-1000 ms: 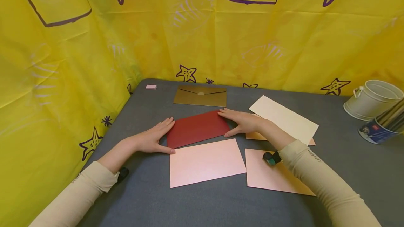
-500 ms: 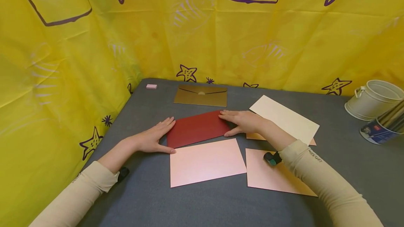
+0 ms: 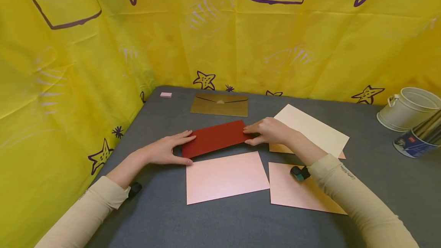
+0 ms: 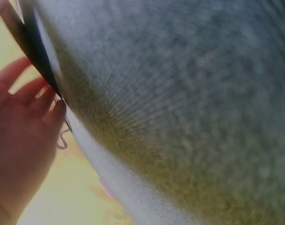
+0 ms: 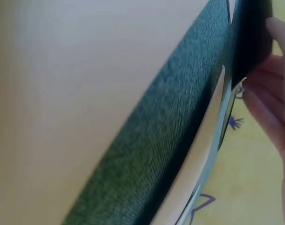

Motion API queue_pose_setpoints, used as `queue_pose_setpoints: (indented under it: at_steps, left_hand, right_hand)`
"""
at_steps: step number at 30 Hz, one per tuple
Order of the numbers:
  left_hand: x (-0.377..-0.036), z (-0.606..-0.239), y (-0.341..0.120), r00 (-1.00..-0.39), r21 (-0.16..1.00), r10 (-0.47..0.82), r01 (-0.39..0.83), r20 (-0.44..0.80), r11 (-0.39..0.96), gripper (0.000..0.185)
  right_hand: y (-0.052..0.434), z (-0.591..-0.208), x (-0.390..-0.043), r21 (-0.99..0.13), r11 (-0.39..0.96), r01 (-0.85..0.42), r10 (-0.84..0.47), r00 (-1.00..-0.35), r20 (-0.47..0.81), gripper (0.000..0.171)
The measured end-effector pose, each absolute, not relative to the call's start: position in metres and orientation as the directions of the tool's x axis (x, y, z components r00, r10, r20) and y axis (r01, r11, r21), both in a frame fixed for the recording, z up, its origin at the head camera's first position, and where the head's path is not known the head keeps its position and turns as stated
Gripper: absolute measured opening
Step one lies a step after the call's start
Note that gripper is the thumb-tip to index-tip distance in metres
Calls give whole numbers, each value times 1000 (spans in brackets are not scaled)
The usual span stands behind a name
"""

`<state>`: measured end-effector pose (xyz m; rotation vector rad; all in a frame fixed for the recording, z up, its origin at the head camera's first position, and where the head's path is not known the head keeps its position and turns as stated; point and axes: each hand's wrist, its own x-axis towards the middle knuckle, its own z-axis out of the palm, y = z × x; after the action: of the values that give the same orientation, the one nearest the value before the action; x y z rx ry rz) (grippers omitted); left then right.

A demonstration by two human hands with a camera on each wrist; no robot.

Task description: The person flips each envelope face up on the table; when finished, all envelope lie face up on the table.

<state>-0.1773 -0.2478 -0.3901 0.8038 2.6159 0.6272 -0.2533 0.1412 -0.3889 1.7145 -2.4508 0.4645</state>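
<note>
A plain red envelope (image 3: 213, 137) lies tilted at mid-table in the head view, its near edge raised off the cloth. My right hand (image 3: 270, 131) pinches its right end between thumb and bent fingers. In the right wrist view that hand (image 5: 273, 93) holds the dark, shadowed end of the envelope (image 5: 250, 42). At the left end, the straight fingers of my left hand (image 3: 165, 149) rest on the red envelope, the thumb pointing to the corner of a pale pink envelope (image 3: 225, 179). The left wrist view shows the left hand (image 4: 25, 126) at the envelope's dark edge.
A gold envelope (image 3: 219, 106) with a flap lies behind the red one. A cream envelope (image 3: 315, 131) overlaps a peach one on the right, and another pink one (image 3: 286, 190) lies under my right forearm. A small pink block (image 3: 166, 95), white bucket (image 3: 396, 116) and blue tin (image 3: 411, 142) stand farther off.
The right fingers have bent and now pinch the red envelope's end. Its near edge has risen off the table. The left fingers have shifted slightly and spread on its left end.
</note>
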Motion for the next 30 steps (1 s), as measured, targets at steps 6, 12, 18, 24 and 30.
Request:
queue_pose_setpoints:
  at_steps: [6, 12, 18, 24, 30]
  left_hand:
    - [-180, -384, -253, -790, 583, 611, 517, 44, 627, 53]
    - [-183, -376, -252, -834, 684, 508, 500, 215, 531, 29]
    - [-192, -374, -247, -870, 775, 381, 466, 313, 427, 22]
    - [-203, -374, -239, -908, 823, 267, 409, 324, 394, 20]
    - [-207, -378, -241, -944, 838, 230, 318, 236, 444, 24]
  right_hand:
    - [143, -390, -254, -135, 230, -964, -834, -267, 484, 22]
    - [142, -387, -252, -150, 200, -968, -740, -250, 625, 18]
    - [139, -383, -248, -116, 286, -951, -654, -282, 702, 28]
    - [136, -381, -244, -336, 390, -857, -541, -509, 670, 10]
    - [136, -385, -241, -622, 414, -665, -481, -739, 471, 7]
